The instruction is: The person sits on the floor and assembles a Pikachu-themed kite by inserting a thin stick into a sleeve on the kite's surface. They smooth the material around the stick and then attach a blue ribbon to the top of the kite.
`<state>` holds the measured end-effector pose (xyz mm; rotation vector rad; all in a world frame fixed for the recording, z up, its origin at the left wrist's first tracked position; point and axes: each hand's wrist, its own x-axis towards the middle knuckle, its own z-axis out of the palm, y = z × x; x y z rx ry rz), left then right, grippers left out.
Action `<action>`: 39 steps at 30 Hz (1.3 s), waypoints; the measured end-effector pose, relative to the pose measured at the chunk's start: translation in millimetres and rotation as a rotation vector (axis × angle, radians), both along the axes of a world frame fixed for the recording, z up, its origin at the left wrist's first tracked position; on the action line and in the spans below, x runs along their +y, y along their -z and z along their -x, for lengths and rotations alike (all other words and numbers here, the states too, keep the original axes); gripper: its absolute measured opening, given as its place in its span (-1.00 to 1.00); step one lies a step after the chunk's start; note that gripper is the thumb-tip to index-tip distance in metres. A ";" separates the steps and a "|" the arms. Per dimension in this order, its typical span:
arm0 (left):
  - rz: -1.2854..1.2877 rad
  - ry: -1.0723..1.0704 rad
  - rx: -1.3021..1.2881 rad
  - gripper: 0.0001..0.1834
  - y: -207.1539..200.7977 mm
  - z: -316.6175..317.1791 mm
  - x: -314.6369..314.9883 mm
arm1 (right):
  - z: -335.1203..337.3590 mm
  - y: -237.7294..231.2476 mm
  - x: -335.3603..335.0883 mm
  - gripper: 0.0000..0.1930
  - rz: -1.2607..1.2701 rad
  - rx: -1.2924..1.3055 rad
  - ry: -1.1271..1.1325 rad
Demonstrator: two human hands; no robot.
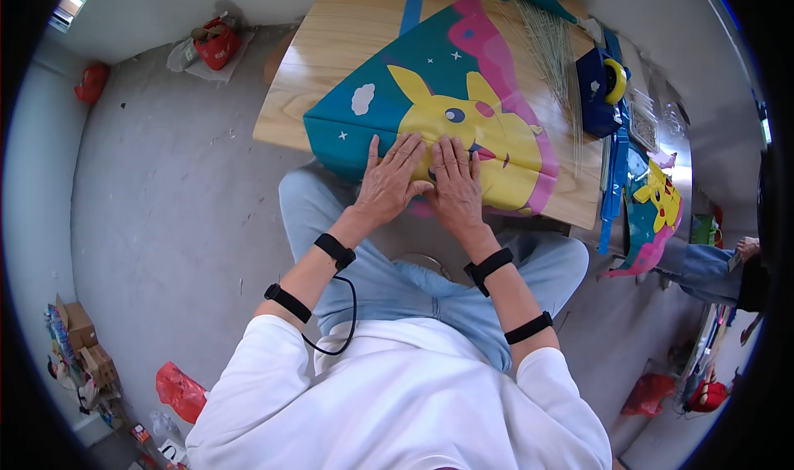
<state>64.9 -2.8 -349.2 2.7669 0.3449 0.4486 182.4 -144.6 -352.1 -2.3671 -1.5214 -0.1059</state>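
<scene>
A printed kite sail [351,131], teal with a yellow cartoon animal and a scalloped pink border, lies across the near side of the table. Its near part hangs over the table edge above my lap. My left hand [387,181] rests palm down on the yellow figure with fingers stretched. Beside it, my right hand [454,181] presses flat on the same sheet, the two thumbs close together. A crease runs across the cloth at the fingertips. Neither hand grips anything.
The pale wooden table [322,44] carries thin rods [550,57] and a dark blue tape dispenser [597,98] with a yellow roll. Another printed sheet [641,243] hangs at the right. A person's leg [703,271] shows there. Red bags [217,44] sit on the floor.
</scene>
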 end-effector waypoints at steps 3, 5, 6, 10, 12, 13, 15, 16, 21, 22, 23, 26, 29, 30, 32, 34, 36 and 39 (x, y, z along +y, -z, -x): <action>0.015 -0.038 -0.014 -0.15 -2.1 5.4 6.1 | 0.1 -1.0 -1.1 -0.17 0.011 0.010 -0.004; 0.052 -0.063 -0.052 -0.13 -0.1 10.8 16.1 | 0.5 -0.7 -1.1 -0.15 -0.007 0.022 -0.005; 0.043 -0.064 -0.044 -0.12 0.1 13.2 20.7 | 0.5 -2.4 -0.1 -0.15 -0.002 0.029 -0.004; -0.010 -0.123 -0.007 -0.14 4.8 23.6 38.2 | -0.3 -3.4 -0.9 -0.13 0.009 0.043 0.000; -0.049 -0.168 0.038 -0.17 6.4 31.2 50.2 | 0.1 -2.9 -2.3 -0.13 0.009 0.050 -0.002; -0.074 -0.186 0.071 -0.18 4.6 35.0 59.0 | 0.0 -4.2 -1.8 -0.13 0.006 0.054 -0.004; -0.096 -0.236 0.086 -0.21 2.8 46.0 80.9 | -0.5 -4.7 -1.4 -0.13 -0.004 0.049 -0.009; -0.109 -0.288 0.123 -0.22 1.7 53.7 94.7 | -1.3 -3.0 -1.9 -0.13 -0.012 0.041 -0.009; -0.169 -0.631 0.261 -0.29 -13.9 84.1 147.4 | -0.4 -3.2 -0.2 -0.13 -0.014 0.030 -0.006; -0.164 -0.606 0.217 -0.29 -19.0 84.1 146.4 | -0.6 -2.4 -0.1 -0.13 -0.014 0.026 -0.003; -0.159 -0.580 0.173 -0.29 -23.8 83.2 144.2 | -0.8 -2.1 0.4 -0.13 -0.014 0.023 -0.001; -0.080 -0.301 0.089 -0.29 -26.1 68.9 108.8 | 1.3 -0.7 2.4 -0.14 -0.033 -0.007 -0.004; -0.057 -0.161 0.097 -0.26 -21.6 53.6 85.2 | -1.1 2.2 3.6 -0.14 -0.039 -0.026 0.013; -0.052 -0.145 0.116 -0.25 -18.2 48.0 76.6 | -2.1 2.9 0.4 -0.14 -0.035 -0.013 0.001; -0.060 -0.197 0.185 -0.21 -19.0 50.6 73.1 | -0.6 5.7 1.4 -0.14 -0.029 0.015 -0.016; -0.076 -0.220 0.230 -0.16 -23.7 51.4 75.3 | -2.6 7.8 2.0 -0.14 -0.039 0.035 -0.014; -0.089 -0.233 0.263 -0.12 -26.5 53.0 73.4 | 2.1 2.9 7.1 -0.15 -0.044 0.049 -0.003; -0.119 -0.243 0.315 -0.07 -30.4 45.7 67.6 | 15.6 -5.2 21.1 -0.16 -0.069 0.085 0.059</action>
